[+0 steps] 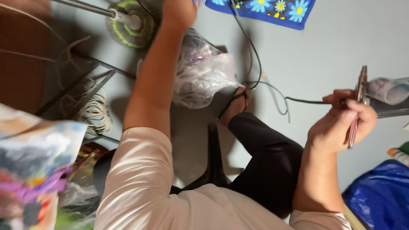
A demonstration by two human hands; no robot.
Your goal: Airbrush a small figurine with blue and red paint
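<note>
Right hand point(341, 127) at 3 o'clock, fingers curled shut around a thin flat phone point(357, 108) seen edge-on, upright, pinkish rim. A dark cable point(304, 101) runs from the phone area leftward toward 12 o'clock; the plug-in point is hidden by the fingers, so cannot tell if it is connected.

Left hand point(179, 12) at 12 o'clock, arm stretched far forward, hand blurred and cut by the frame edge; cannot tell whether it is open or closed or what it has. Just below that forearm sits a crumpled clear plastic bag point(200, 72) on the grey floor point(341, 42).

Handling judgement: the phone looks light, rigid, smooth-sided, likely slippery and breakable if dropped; hold across the long edges, as the right hand does, not by the cable. Cable is soft and limp, would drag.

Around: fan base point(128, 23) with green rings at 11 o'clock, blue flowered cloth point(272, 10) at 1 o'clock, blue bag point(379, 196) at 4 o'clock, metal rack point(85, 81) at 9 o'clock, sandalled foot point(236, 104) near centre.
</note>
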